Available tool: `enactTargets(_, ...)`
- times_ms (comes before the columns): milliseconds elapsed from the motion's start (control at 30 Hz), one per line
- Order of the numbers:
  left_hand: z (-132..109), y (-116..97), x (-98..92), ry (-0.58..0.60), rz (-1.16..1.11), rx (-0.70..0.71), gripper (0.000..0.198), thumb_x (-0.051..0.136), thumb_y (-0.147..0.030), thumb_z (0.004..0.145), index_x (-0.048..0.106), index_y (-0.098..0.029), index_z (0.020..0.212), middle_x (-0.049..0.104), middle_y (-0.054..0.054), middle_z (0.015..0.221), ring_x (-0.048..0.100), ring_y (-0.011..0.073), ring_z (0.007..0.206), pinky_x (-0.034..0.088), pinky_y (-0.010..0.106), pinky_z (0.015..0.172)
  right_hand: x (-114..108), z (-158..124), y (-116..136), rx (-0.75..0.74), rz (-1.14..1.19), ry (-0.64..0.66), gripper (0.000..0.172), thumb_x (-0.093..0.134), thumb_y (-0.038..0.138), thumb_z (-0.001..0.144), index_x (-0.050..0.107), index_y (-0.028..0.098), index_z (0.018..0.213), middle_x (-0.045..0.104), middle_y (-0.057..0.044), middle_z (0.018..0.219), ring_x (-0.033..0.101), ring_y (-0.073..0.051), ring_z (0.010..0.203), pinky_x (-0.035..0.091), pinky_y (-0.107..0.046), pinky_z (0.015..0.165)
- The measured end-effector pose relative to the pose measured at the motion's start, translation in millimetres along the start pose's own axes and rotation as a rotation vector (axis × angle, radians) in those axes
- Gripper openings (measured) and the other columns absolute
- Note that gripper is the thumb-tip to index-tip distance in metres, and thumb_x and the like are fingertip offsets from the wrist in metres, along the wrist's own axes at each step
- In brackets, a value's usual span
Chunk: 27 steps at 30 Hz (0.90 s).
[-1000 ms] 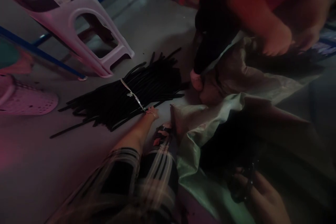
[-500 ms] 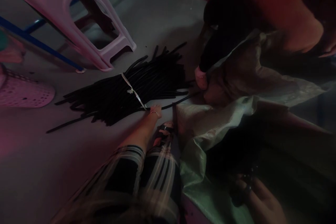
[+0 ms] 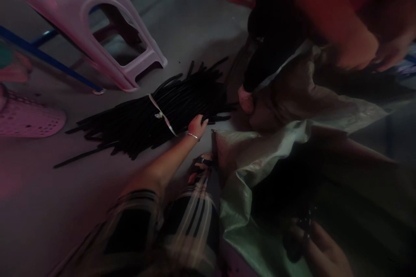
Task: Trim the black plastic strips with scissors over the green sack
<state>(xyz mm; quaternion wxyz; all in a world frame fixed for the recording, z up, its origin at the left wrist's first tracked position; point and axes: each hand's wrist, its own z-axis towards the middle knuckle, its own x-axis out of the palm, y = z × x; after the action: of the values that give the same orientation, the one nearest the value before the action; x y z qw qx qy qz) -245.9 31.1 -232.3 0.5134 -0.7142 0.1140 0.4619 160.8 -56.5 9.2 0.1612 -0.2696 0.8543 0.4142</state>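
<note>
The bundle of black strips [image 3: 146, 123] lies flat on the grey floor, tied round its middle by a pale band [image 3: 160, 114], with loose ends fanning out at both sides. The left hand [image 3: 196, 126], a thin bracelet [image 3: 193, 136] at its wrist, rests on the bundle's near edge just right of the band, its fingers laid out flat over the strips and not closed around them. Just beside the bundle's right end begins a crumpled pale sack [image 3: 260, 156] spread on the floor. The right hand [image 3: 325, 255] hovers low over the sack's dark opening; whether its fingers grip anything cannot be told in the dimness. Across the sack another person's hand [image 3: 391, 52] reaches into it. Behind the bundle stands a pale plastic stool [image 3: 107, 39], and a pink basket [image 3: 29, 117] lies well to the left.
</note>
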Motion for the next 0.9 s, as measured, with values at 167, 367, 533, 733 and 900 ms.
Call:
enactTargets(167,-11,-65,-52.0,-0.209,-0.239,0.092,0.029,0.049,-0.034,0.084,0.055,-0.017,0.107,0.063,0.006,0.099,0.058,0.0173,0.092,0.041,0.026,0.085,3,-5,-9,-0.082,0.051,-0.016,0.043,0.072,0.054,0.057,0.069,0.021,0.084,0.069,-0.006,0.079,0.064,-0.025,0.073,0.052,-0.027,0.057)
enactTargets(367,-51,-139,-119.8,-0.217,-0.329,0.244,0.019,0.058,-0.032,0.075,0.058,-0.018,0.088,0.062,0.001,0.081,0.057,0.0140,0.076,0.043,0.023,0.073,11,-18,-7,-0.202,0.133,-0.043,0.041,0.069,0.051,0.064,0.067,0.018,0.087,0.068,-0.005,0.081,0.062,-0.021,0.074,0.049,-0.024,0.060)
enactTargets(533,-95,-205,-161.2,-0.018,-0.407,0.422,0.014,0.059,-0.033,0.075,0.058,-0.019,0.080,0.061,-0.001,0.071,0.055,0.0121,0.065,0.042,0.022,0.063,12,-18,-3,-0.325,0.146,0.034,0.036,0.069,0.048,0.065,0.066,0.017,0.083,0.067,-0.004,0.078,0.061,-0.020,0.073,0.047,-0.025,0.062)
enactTargets(733,-158,-276,-187.5,0.251,-0.448,0.640,0.028,0.062,-0.043,0.075,0.062,-0.020,0.091,0.064,0.000,0.074,0.056,0.0121,0.064,0.043,0.022,0.061,6,-10,0,-0.415,0.245,-0.046,0.036,0.065,0.051,0.067,0.064,0.015,0.074,0.063,-0.002,0.065,0.058,-0.017,0.061,0.043,-0.025,0.055)
enactTargets(900,-191,-306,-182.0,0.257,-0.429,0.706,0.022,0.057,-0.034,0.080,0.066,-0.017,0.090,0.065,0.001,0.074,0.058,0.0122,0.067,0.043,0.021,0.062,-8,-12,6,-0.421,0.435,-0.055,0.041,0.069,0.051,0.061,0.064,0.015,0.078,0.065,-0.003,0.069,0.061,-0.018,0.063,0.045,-0.025,0.056)
